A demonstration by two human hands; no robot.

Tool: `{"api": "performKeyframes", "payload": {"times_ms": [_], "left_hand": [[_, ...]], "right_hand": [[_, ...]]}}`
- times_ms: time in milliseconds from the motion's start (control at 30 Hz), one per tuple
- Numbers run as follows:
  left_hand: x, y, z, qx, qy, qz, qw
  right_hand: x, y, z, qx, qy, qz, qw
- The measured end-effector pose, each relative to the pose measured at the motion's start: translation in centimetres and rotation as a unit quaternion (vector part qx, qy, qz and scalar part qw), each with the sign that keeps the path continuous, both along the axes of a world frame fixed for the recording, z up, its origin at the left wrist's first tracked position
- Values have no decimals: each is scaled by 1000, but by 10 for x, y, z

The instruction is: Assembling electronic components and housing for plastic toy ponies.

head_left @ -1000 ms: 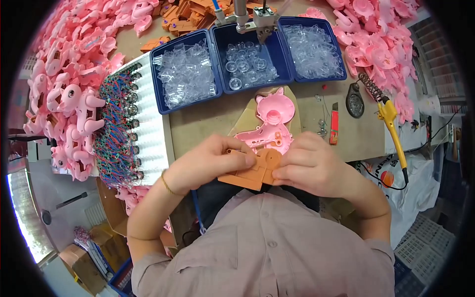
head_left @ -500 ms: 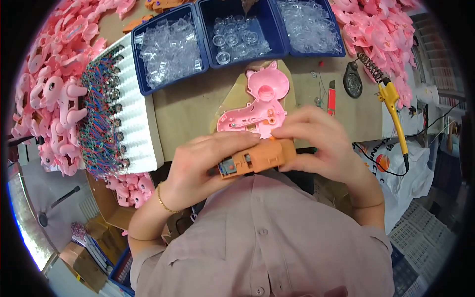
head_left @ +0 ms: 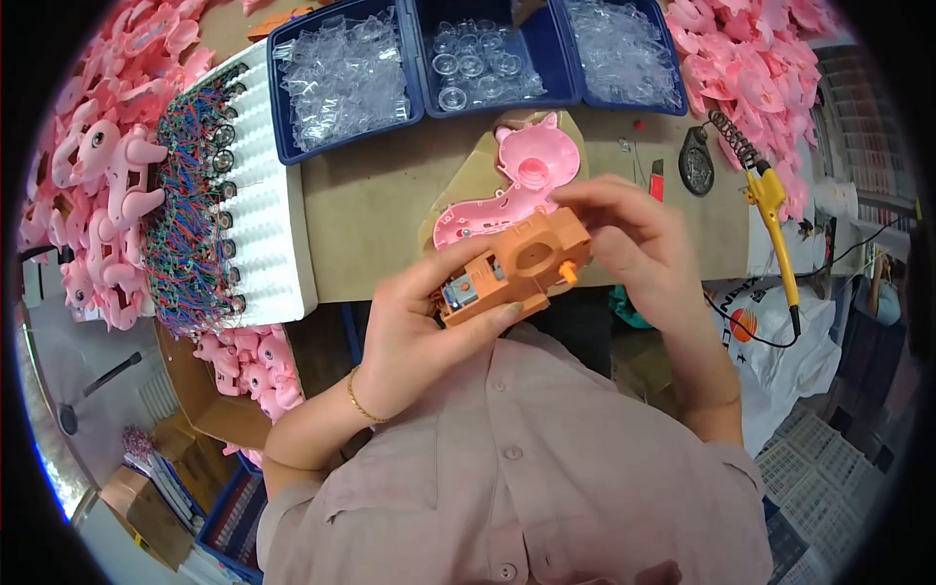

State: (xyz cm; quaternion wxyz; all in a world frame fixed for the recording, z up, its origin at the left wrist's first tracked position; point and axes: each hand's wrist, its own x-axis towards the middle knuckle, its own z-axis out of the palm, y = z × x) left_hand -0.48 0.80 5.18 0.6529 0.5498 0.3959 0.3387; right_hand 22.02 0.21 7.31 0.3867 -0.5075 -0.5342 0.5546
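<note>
My left hand (head_left: 414,307) grips an orange plastic gearbox-like housing (head_left: 512,244), its thumb along the near side. The housing has a round recess on its upper face, an orange shaft stub at the right end, and a small circuit board with wires at the left end. My right hand (head_left: 639,244) is beside the housing's right end, with thumb and fingers apart; whether the fingertips touch it is hard to tell. Just beyond both hands, a pink toy shell half (head_left: 551,151) with a rounded, eared end lies hollow side up on a tan pad (head_left: 458,185).
Blue bins (head_left: 421,107) of clear plastic parts line the back. Wired assemblies (head_left: 195,205) rest on a white foam tray (head_left: 283,234) at left. Pink toy parts (head_left: 117,161) heap on both sides. At right are a red utility knife (head_left: 657,183) and a yellow soldering iron (head_left: 773,210) in a coiled holder.
The orange housing has turned, so its recessed face and shaft stub now show. My right hand has loosened from its right end, while my left hand keeps hold.
</note>
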Motion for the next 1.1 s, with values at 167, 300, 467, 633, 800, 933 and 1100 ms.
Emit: {"api": "performKeyframes", "payload": {"times_ms": [167, 300, 467, 633, 800, 933, 1100], "left_hand": [[31, 8, -35, 399, 200, 48, 894], [50, -2, -58, 390, 224, 108, 886], [-6, 7, -45, 388, 260, 82, 880], [-138, 65, -10, 369, 465, 269, 759], [-183, 92, -18, 410, 604, 219, 648], [-224, 95, -18, 104, 360, 265, 888], [-237, 87, -4, 42, 227, 262, 937]], "right_hand": [[5, -17, -42, 170, -267, -27, 948], [5, -23, -70, 166, -354, -75, 917], [3, -18, -54, 152, -316, -78, 933], [25, -31, -47, 147, -335, -143, 920], [-1, -30, -38, 167, -228, -155, 947], [-12, -32, -27, 220, -277, -113, 928], [-8, -28, -29, 159, -237, -124, 950]]}}
